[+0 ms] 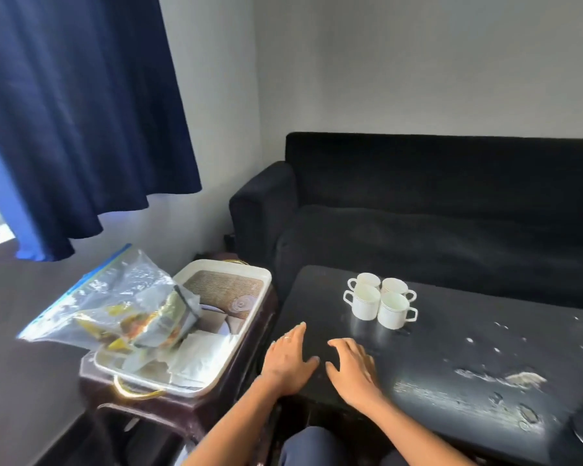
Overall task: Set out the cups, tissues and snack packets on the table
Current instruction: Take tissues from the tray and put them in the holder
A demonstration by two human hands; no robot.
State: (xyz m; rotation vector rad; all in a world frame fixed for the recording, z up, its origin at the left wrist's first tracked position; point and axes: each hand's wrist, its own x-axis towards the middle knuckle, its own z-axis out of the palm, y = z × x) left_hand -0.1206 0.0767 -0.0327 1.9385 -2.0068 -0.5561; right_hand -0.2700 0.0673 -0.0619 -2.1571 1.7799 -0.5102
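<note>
A: Cups (pixel 381 300) done: four clustered on table (pixel 451 348), far side. Status of hands?
B: Left hand (pixel 288 359) and right hand (pixel 354 368) flat on table, fingers spread, empty.
A: Tissues, snacks?
B: Unmoved. Tissues (pixel 199 356) in tray (pixel 256 297) at left; snack bag (pixel 115 304) propped on tray. Next, probably: reach left, lift bag clear.

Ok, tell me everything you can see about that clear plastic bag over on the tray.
The clear plastic bag is a crinkled, see-through zip bag with a blue seal strip along its upper left edge. Through it show what look like colourful packets in yellow, orange and silver. It lies tilted, its lower end resting in the white tray on crumpled white tissues, its sealed end sticking out past the tray's left side. Neither hand touches it.
</note>
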